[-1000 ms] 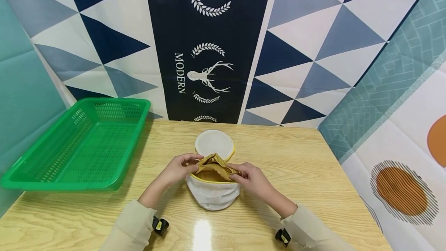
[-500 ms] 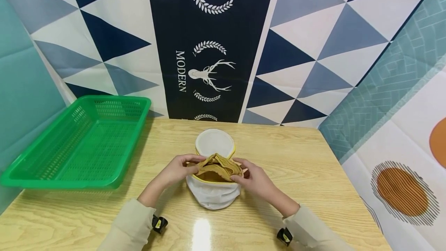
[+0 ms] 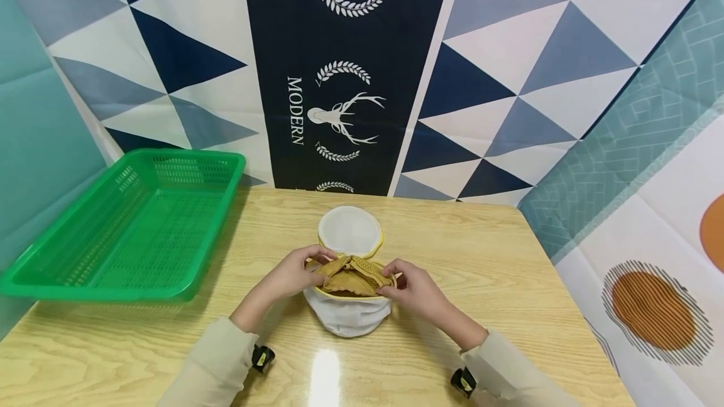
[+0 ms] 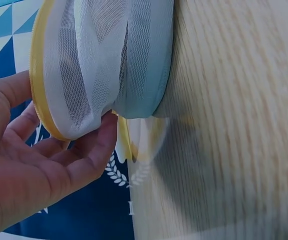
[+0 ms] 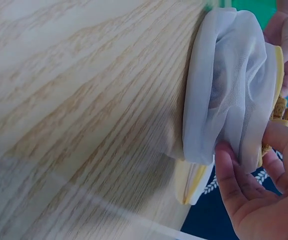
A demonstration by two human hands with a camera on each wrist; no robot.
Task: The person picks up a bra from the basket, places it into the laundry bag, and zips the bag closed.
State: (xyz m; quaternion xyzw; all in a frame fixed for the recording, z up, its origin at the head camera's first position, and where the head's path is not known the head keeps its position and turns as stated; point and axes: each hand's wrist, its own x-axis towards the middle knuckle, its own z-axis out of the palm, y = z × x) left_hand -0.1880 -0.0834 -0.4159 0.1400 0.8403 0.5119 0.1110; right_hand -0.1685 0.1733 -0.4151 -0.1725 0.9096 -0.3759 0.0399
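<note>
A round white mesh laundry bag [image 3: 347,320] with yellow zip edging stands on the table, its round lid [image 3: 349,230] folded back behind it. Inside the mouth lies a folded mustard-yellow garment [image 3: 352,279] with a perforated band, possibly a bra. My left hand [image 3: 295,274] grips the bag's left rim; in the left wrist view its fingers curl under the mesh side [image 4: 96,60]. On the opposite side my right hand [image 3: 417,289] holds the rim, thumb near the garment and fingers against the outer mesh [image 5: 229,95]. Some fingertips are hidden behind rim and cloth.
A large green plastic basket [image 3: 153,237] stands at the left of the wooden table [image 3: 469,250]. A patterned cloth [image 3: 345,30] hangs along the table's back edge. A small black device [image 3: 263,358] sits at each wrist.
The garment has sunk lower and spread flatter inside the bag's mouth. Both hands have shifted slightly at the rim. The head view has tilted a little.
</note>
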